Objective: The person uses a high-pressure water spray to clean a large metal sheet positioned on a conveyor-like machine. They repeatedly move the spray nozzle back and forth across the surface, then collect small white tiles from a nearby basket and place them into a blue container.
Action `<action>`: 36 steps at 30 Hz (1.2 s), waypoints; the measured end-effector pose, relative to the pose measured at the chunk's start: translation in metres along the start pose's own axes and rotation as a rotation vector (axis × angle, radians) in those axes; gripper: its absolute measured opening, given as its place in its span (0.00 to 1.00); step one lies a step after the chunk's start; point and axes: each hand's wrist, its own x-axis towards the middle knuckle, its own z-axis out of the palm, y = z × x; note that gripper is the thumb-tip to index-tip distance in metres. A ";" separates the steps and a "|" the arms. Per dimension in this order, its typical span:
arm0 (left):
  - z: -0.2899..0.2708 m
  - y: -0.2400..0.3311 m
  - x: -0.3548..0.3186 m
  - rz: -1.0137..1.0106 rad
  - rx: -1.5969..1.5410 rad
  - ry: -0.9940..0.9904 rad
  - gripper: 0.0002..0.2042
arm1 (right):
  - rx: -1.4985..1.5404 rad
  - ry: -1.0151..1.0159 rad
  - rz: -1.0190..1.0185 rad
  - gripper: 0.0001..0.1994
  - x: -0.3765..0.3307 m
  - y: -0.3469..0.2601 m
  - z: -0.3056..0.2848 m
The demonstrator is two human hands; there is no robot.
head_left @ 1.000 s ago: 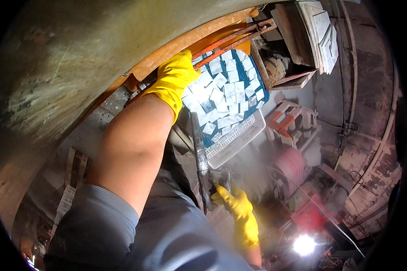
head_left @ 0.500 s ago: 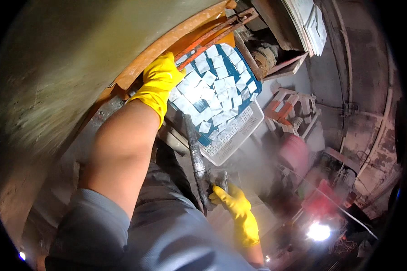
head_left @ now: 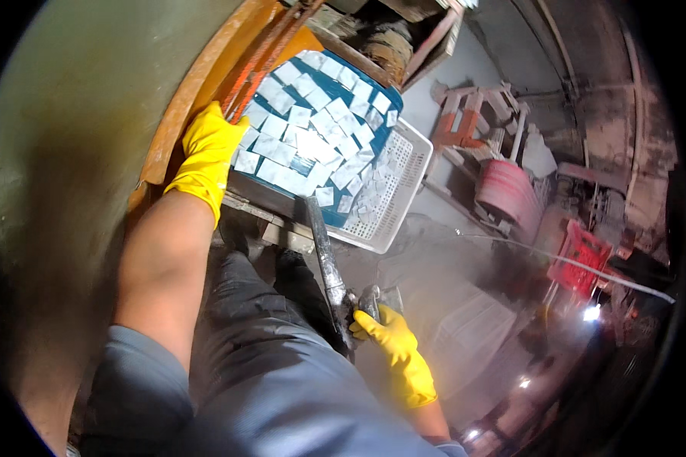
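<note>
My left hand [head_left: 209, 145], in a yellow rubber glove, is closed round the lower end of an orange-red metal bar frame [head_left: 261, 65]. Just right of it, many white marbled tiles [head_left: 312, 145] lie scattered over a blue-green board [head_left: 379, 91]. My right hand [head_left: 392, 335], gloved the same way, is closed on a short grey metal handle [head_left: 369, 300]. That handle meets a long dark, scuffed metal bar [head_left: 326, 263], which slants up to the near edge of the board. The palm side of my right hand is hidden.
A white perforated plastic basket [head_left: 392, 226] sits under the board's right side. Along the left runs a curved orange rim [head_left: 194, 84]. A wooden box [head_left: 427, 53] stands at the far side. Farther right are a pink drum [head_left: 504, 192], a red crate [head_left: 579, 259] and a pale hose [head_left: 556, 259]. Haze hangs over the floor.
My view has swung so that the tiles, bar frame and left hand sit lower and farther left. Both hands keep their grips. The haze near the basket looks thinner.
</note>
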 end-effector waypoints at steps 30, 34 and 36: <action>-0.009 0.057 0.050 0.207 -0.034 0.022 0.22 | 0.538 0.244 0.054 0.27 0.099 0.152 0.041; -0.013 0.053 0.049 0.177 -0.055 -0.008 0.22 | 0.494 0.222 0.087 0.27 0.103 0.130 0.021; -0.013 0.053 0.049 0.173 -0.056 -0.031 0.23 | 0.461 0.210 0.093 0.27 0.106 0.122 0.013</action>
